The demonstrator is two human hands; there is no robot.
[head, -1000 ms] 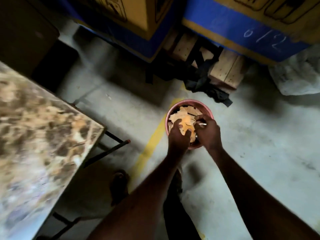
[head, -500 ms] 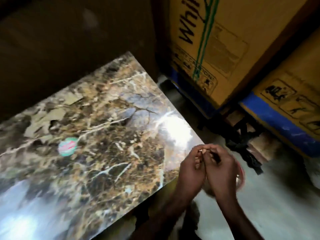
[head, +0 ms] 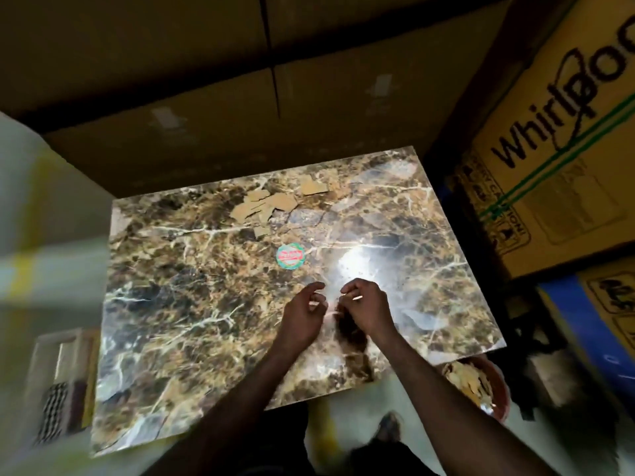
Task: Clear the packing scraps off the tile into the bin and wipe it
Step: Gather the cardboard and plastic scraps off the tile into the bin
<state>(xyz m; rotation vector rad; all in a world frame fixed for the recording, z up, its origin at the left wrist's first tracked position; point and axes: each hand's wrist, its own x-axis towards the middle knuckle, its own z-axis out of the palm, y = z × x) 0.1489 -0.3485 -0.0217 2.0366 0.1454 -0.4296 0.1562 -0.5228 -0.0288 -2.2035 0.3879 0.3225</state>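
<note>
A glossy brown marble-pattern tile [head: 192, 304] lies flat in front of me. Several torn cardboard scraps [head: 264, 206] sit near its far edge, and a round green-and-red sticker [head: 291, 256] is at its centre. My left hand [head: 302, 314] hovers over the tile's near right part with fingers loosely curled and nothing in it. Close beside it, my right hand [head: 366, 309] pinches a thin pale sliver. The red bin [head: 500, 386], holding cardboard pieces, stands on the floor past the tile's right near corner.
Large cardboard cartons [head: 567, 159] stand at the right and a dark carton wall [head: 275, 97] behind the tile. A checkered cloth [head: 51, 412] lies on the floor at the left. A blue carton [head: 584, 324] is at the right edge.
Both hands rose from inside the bin on the floor and now sit over the tile. My view swung from the bin up and left onto the tile.
</note>
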